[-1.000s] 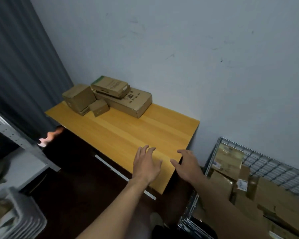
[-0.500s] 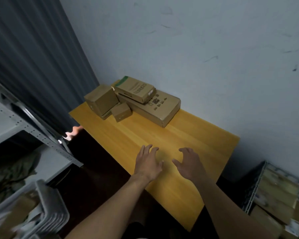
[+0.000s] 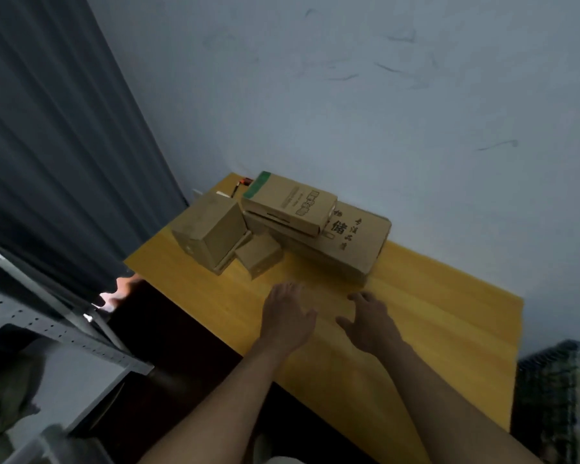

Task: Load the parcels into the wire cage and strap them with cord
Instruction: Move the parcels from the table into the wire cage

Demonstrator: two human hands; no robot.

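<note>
Several cardboard parcels sit at the far corner of a yellow wooden table (image 3: 432,329). A long flat box (image 3: 352,244) lies along the wall with a green-edged box (image 3: 290,204) stacked on it. To their left stand a cube-shaped box (image 3: 211,234) and a small box (image 3: 260,256). My left hand (image 3: 287,318) and my right hand (image 3: 370,324) hover over the table in front of the parcels, both empty with fingers spread. The wire cage (image 3: 556,400), blurred, shows at the lower right edge with parcels inside. No cord is visible.
A dark curtain (image 3: 57,145) hangs on the left. A grey metal shelf unit (image 3: 64,329) stands at the lower left, with a white ribbed crate (image 3: 47,443) below it. The pale wall (image 3: 382,95) backs the table. The floor under the table is dark.
The view has swung left and closer to the parcels. Both hands have reached farther across the table toward the boxes. The wire cage has slid almost out of the frame at the right.
</note>
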